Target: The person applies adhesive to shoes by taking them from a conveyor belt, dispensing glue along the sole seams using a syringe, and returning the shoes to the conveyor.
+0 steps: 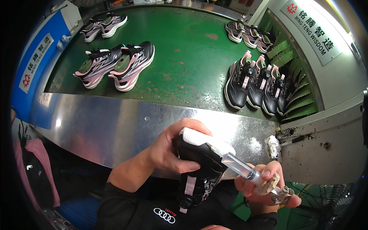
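Note:
My left hand (168, 149) is wrapped round the toe end of a black sneaker (199, 163) with a white sole and pink tabs, its sole turned up and away from me. In my right hand (264, 184) is a clear plastic syringe (239, 166), its flange and plunger end wrapped in crumpled tape or paper. The syringe's tip meets the seam between the white sole and the black upper. Clear liquid seems to lie inside the barrel. The sneaker's heel end points down toward my lap.
Behind the metal table edge (115, 119) runs a green belt (184, 50). Pink-and-black sneakers (132, 67) stand on its left, several black ones (237, 82) on its right by a green strip curtain (301, 92). Crumpled white paper (273, 147) lies near a pen (293, 140). A fan (326, 203) is at lower right.

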The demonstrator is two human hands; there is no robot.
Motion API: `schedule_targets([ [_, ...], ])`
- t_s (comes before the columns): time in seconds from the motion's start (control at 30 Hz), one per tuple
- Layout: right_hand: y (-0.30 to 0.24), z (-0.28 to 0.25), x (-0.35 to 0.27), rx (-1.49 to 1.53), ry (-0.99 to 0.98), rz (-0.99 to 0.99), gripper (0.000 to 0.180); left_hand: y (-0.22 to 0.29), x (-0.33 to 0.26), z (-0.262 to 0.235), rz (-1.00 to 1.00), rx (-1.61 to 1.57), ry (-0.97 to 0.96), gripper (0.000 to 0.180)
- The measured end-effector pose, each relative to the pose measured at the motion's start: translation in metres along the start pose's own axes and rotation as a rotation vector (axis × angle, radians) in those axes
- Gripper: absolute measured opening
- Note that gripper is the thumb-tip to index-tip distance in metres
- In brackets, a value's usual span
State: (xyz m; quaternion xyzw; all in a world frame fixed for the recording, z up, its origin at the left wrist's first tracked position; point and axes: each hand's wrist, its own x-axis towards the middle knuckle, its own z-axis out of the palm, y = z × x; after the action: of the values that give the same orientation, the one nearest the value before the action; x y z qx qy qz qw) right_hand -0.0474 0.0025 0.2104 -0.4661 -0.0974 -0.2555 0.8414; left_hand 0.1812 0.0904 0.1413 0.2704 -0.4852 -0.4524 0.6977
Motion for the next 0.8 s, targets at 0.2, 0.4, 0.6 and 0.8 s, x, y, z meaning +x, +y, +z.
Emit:
schedule_targets([
  [0.2, -0.004, -0.002, 0.001, 0.002, -0.035, 0.053, 0.089, 0.0, 0.0, -0.002, -0.004, -0.074, -0.004, 0.06],
  [0.4, 0.003, -0.001, -0.008, -0.025, 0.006, 0.004, 0.088, -0.001, -0.004, -0.005, -0.043, -0.082, 0.088, 0.061],
  [0.6, 0.007, -0.014, -0.018, -0.049, 0.035, -0.022, 0.089, -0.002, 0.001, -0.01, -0.072, -0.126, 0.14, 0.061],
  [0.8, 0.014, -0.019, -0.03, -0.042, 0.083, -0.04, 0.091, -0.003, 0.0, -0.019, -0.115, -0.068, 0.261, 0.069],
])
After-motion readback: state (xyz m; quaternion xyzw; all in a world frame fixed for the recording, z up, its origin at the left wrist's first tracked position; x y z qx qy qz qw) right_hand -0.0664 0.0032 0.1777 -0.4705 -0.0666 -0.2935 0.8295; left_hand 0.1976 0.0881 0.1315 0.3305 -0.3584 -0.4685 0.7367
